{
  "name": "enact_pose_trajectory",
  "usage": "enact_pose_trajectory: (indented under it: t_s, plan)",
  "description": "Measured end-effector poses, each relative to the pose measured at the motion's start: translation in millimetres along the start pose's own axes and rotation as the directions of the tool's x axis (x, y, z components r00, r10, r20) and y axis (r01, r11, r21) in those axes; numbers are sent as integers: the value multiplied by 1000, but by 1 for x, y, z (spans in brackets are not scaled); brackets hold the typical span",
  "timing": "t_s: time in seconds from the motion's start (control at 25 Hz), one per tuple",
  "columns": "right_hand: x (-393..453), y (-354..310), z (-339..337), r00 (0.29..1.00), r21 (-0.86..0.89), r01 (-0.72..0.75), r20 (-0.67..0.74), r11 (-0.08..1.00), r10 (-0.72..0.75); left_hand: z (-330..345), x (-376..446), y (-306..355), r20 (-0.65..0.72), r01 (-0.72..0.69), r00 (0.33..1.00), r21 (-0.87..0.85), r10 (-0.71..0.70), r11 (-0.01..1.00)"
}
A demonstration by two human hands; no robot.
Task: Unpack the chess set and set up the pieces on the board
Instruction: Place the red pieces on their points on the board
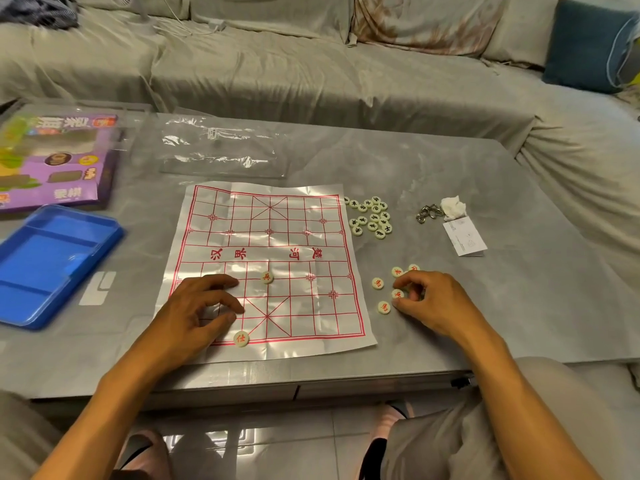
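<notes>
Right hand [427, 301] pinches a red piece [397, 294] at the board's [277, 244] four o'clock for placing; left hand [199, 306] steadies the sheet, fingers loosely curled, empty.

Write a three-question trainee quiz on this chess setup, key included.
1. True or false: two red pieces are visible on the board.
2. Which hand is at the loose red pieces? A) left B) right
3. Fill in: the black pieces lie beside the board's far ____ corner.

Key: 1 true: red piece mid-board, another at the near edge. 2 B: right hand; left hand is over the board. 3 right.
</notes>
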State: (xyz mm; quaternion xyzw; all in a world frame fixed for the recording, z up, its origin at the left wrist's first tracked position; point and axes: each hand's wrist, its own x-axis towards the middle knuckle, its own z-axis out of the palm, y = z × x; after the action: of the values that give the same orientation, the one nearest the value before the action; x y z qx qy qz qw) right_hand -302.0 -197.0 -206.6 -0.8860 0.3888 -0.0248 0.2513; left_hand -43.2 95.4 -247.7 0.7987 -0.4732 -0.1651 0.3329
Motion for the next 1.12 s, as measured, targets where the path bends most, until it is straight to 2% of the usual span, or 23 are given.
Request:
enact_pose_trajectory:
  t_s: [0.08, 0.16, 0.24, 0.32, 0.4, 0.56, 0.72, 1.12]
  plan:
    - [-1, 0, -2, 999, -8, -20, -46, 1000, 20, 3, 1, 3, 4, -6, 1000, -8, 6, 1000]
    - [-3, -14, -3, 994, 72, 24, -105, 997, -17, 2, 0, 2, 14, 3, 1000, -6, -3, 1000]
    - [1, -44, 2, 984, 186, 162, -109, 969, -144, 1, -1, -1, 6, 8, 1000, -1, -8, 1000]
    - [13, -77, 17, 953, 158, 304, -49, 939, -300, 1, -1, -3, 0, 11, 1000, -4, -11, 1000]
    - [26, -99, 37, 928, 94, 371, 10, 924, -373, 1, -2, -4, 6, 11, 1000, -12, -11, 1000]
    - [42, -107, 54, 946, 84, 302, 101, 950, -309, 1, -2, -5, 8, 1, 1000, -11, -1, 1000]
    - [47, -105, 55, 950, 115, 276, 120, 954, -289, 0, -1, -5, -6, 8, 1000, -27, -8, 1000]
    - [35, -103, 57, 949, 143, 303, 45, 942, -312, -1, -4, -7, -10, 21, 1000, -30, -22, 999]
